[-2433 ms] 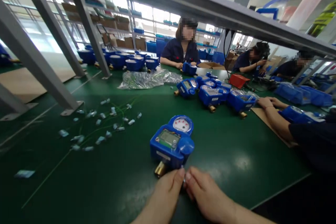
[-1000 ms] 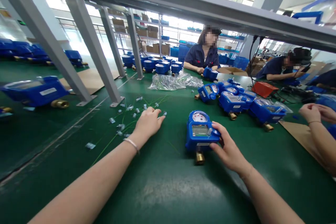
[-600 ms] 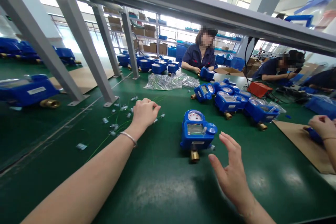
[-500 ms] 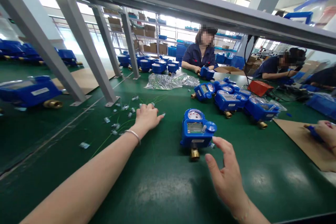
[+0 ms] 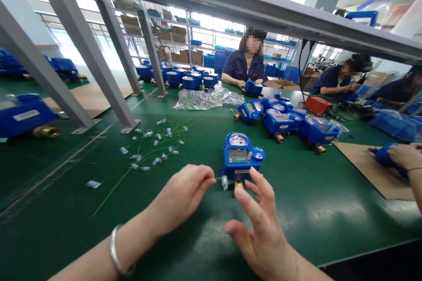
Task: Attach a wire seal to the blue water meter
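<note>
A: Report on the last change.

B: Withdrawn from the scatter of loose tags (image 5: 155,161) since the earlier views: left hand (image 5: 183,195). Now just beside the front of the blue meter (image 5: 242,167). Brought along with it: a clear tag (image 5: 224,182) on a green wire (image 5: 219,178).

A: State the condition of both hands.

B: Left: narrow, pinched on the green wire. Right hand (image 5: 265,232): wide, with spread fingers in front of the brass fitting (image 5: 238,183). Nothing seen in its grasp.

A: Give the position of the meter.

B: On the green bench (image 5: 198,246), display upward, with the fitting toward the wearer. Well apart from the loose tags.

A: Add the bearing on the work in hand.

B: By judgement, tag and meter now near enough for handling together. No attachment of this tag confirmed.

A: List the limits of view.

B: Partly behind the right fingers: the fitting and the meter's lower front. Contact there: cannot tell. Hidden inside the left pinch: the wire's end. Too small to read: print on the tags. Cut off at the left edge: a second meter (image 5: 23,116). Cut off at the right edge: a co-worker's hand (image 5: 404,156) at a third meter (image 5: 382,156).
</note>
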Available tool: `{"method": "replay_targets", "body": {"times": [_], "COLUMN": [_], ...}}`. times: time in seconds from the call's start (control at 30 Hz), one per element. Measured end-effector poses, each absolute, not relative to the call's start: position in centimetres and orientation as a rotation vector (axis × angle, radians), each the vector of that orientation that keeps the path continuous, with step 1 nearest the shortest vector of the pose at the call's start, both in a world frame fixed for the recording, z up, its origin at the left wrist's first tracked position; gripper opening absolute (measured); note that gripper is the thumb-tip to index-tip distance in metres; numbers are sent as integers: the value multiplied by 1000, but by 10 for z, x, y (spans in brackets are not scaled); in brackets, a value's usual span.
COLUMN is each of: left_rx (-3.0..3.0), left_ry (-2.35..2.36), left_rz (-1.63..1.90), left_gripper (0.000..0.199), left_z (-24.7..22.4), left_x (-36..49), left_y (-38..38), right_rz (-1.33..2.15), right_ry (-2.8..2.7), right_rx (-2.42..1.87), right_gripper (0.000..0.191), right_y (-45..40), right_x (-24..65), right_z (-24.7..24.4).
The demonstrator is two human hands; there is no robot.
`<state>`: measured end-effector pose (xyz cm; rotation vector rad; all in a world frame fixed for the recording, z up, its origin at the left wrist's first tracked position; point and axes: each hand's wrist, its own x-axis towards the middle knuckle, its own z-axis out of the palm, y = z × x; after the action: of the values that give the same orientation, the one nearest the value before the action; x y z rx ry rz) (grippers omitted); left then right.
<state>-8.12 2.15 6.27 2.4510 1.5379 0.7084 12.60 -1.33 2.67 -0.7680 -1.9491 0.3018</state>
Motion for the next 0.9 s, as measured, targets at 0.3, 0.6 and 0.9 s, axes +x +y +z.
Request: {"method": "replay_targets", "body": {"times": [0.3,0.6,0.9], "left_rx": [2270,2493,2654], "left_ry": [1307,1175,1191], "left_rz": [412,459,784], "left_gripper": [16,17,82], "left_z": [34,19,27], "left_x": [-62,-32,-88], "left_y": [-10,1,83], "right_rz": [305,300,313], "right_ry": [-1758,-2061,-1749], "right_rx": [-1247,-1099,-1263], "right_gripper": [18,29,15], "right_y": [-3,-21,-4], "right_x": [193,157,171], "right_z": [-11,-21,-20]}}
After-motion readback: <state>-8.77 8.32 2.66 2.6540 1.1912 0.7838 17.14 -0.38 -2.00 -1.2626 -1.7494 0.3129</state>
